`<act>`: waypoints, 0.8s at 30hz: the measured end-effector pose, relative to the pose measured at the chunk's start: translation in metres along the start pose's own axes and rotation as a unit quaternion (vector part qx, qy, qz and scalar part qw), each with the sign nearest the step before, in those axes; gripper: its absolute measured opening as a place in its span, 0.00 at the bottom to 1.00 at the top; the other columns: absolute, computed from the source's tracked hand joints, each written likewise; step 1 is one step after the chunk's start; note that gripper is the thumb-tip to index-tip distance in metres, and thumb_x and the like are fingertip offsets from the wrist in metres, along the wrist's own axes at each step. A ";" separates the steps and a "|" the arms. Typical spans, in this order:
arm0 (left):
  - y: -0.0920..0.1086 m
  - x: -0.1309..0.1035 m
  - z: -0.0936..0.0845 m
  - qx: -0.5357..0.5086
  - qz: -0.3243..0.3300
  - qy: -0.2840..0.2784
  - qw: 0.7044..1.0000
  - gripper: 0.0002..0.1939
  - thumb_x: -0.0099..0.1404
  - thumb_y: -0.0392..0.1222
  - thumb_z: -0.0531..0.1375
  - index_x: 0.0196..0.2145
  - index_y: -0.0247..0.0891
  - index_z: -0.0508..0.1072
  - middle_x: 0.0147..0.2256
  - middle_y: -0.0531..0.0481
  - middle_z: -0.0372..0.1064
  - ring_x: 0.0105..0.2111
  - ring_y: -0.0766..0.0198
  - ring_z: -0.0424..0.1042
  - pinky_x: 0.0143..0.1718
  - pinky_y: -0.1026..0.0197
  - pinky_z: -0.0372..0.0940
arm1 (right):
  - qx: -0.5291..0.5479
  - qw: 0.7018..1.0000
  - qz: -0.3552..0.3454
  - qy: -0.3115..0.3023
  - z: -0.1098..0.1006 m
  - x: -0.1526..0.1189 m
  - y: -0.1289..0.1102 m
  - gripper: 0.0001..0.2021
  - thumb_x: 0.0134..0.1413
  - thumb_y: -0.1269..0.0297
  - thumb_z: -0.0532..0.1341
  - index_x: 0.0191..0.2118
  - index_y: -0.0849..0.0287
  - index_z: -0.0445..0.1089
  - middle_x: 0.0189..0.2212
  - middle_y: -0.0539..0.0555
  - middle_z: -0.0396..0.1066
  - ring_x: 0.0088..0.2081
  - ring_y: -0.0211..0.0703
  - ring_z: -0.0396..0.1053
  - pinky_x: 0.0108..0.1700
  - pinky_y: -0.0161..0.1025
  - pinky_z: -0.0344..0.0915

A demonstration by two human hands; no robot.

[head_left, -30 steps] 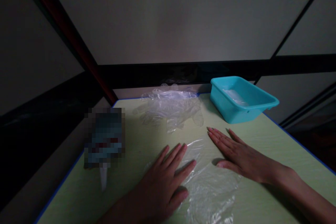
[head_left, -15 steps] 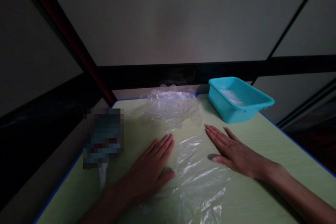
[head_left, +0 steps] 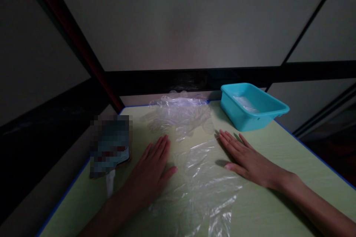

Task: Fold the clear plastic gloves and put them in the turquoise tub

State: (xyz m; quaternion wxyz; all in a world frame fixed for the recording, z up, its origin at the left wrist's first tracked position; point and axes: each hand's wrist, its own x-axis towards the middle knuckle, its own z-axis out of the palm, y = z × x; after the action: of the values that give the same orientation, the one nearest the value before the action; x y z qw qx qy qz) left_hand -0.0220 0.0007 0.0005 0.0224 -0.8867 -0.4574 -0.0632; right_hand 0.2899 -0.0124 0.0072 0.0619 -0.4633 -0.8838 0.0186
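Observation:
A clear plastic glove or sheet (head_left: 208, 185) lies spread on the pale green table between my hands, wrinkled and shiny. My left hand (head_left: 154, 172) rests palm down at its left side, fingers extended and thumb out. On the right, my right hand (head_left: 243, 157) is palm down by the sheet's upper right edge, fingers stretched, with a shadow beneath it. Neither hand grips anything. Beyond my hands, a loose heap of clear plastic gloves (head_left: 180, 114) sits near the table's back edge.
At the back right of the table (head_left: 294, 170) stands a turquoise basket (head_left: 250, 118) with some clear plastic inside. A blurred-out device (head_left: 111, 146) with a white strip below it is at the left edge. Wall panels rise behind the table.
My left hand has slid left and slightly away from me across the plastic. My right hand has barely moved. The plastic between them looks a little wider at the left.

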 end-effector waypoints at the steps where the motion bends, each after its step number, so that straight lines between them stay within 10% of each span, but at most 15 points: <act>1: 0.002 -0.001 -0.001 -0.008 -0.003 0.005 1.000 0.31 0.66 0.50 0.44 0.60 0.26 0.45 0.61 0.34 0.40 0.60 0.52 0.42 0.57 0.47 0.44 | 0.001 1.000 -0.007 0.005 -0.001 0.001 -0.001 0.36 0.58 0.46 0.44 0.62 0.59 0.24 0.62 0.61 0.32 0.62 0.54 0.34 0.58 0.60 0.40; 11: 0.039 -0.007 -0.010 -0.077 0.108 -0.037 0.990 0.36 0.64 0.48 0.50 0.62 0.36 0.33 0.63 0.45 0.30 0.61 0.56 0.34 0.59 0.50 0.42 | 0.022 0.997 -0.074 -0.030 0.000 0.011 -0.022 0.38 0.57 0.43 0.42 0.63 0.64 0.27 0.62 0.61 0.30 0.62 0.51 0.33 0.60 0.57 0.34; 24: 0.022 -0.004 0.000 -0.059 0.053 -0.054 0.995 0.32 0.65 0.47 0.48 0.62 0.38 0.38 0.63 0.45 0.32 0.61 0.55 0.35 0.58 0.45 0.42 | 0.051 0.996 -0.067 -0.006 -0.002 0.009 -0.016 0.35 0.58 0.48 0.47 0.63 0.63 0.32 0.62 0.62 0.36 0.62 0.53 0.37 0.59 0.58 0.36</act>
State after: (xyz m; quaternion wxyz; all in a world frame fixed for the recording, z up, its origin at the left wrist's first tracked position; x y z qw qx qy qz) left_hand -0.0059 -0.0152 0.0004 -0.0512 -0.9118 -0.4053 -0.0407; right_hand 0.2725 -0.0139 0.0117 0.0816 -0.3993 -0.9111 0.0622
